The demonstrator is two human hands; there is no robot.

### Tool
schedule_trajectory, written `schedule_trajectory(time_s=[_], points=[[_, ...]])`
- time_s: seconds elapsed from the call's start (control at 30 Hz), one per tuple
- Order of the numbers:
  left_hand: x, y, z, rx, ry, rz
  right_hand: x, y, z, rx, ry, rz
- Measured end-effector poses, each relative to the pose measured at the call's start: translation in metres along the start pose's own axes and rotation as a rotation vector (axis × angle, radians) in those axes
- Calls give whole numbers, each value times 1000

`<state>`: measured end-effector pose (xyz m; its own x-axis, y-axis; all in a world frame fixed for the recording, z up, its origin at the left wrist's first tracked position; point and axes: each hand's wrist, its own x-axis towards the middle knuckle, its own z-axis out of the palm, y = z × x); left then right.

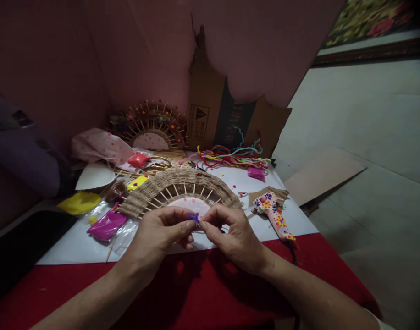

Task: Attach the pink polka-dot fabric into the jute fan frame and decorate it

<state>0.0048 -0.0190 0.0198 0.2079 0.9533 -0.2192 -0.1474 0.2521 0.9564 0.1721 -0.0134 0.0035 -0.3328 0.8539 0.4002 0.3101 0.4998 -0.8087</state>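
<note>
Between my two hands is a small fuzzy purple pipe-cleaner piece (194,218), bent into a star-like or flower-like shape. My left hand (167,227) pinches it from the left with thumb and forefinger. From the right, the thumb and forefinger of my right hand (232,233) close on its other side. Just behind my hands lies a fan-shaped piece (158,185) woven from brown twine over thin sticks, with a pale spotted half-round centre (187,202). Pins with coloured heads stick out along its edge. My fingers hide part of its lower side.
A flower-patterned glue gun (273,213) rests on cardboard at right, its cord running off the front. Colourful pipe cleaners (230,156) lie behind. Magenta (107,224) and yellow packets (80,202) sit at left. A decorated fan (151,121) and torn cardboard (206,110) stand against the wall.
</note>
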Motion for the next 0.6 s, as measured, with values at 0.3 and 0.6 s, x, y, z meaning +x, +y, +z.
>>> schedule_trajectory(time_s=[0.3,0.6], points=[[0,2,4,-50,-42,-92,-2,-1,-2,-53,-57,-28],[1,-5,0,-75,-73,-134,0,-2,-4,-103,-59,-80]])
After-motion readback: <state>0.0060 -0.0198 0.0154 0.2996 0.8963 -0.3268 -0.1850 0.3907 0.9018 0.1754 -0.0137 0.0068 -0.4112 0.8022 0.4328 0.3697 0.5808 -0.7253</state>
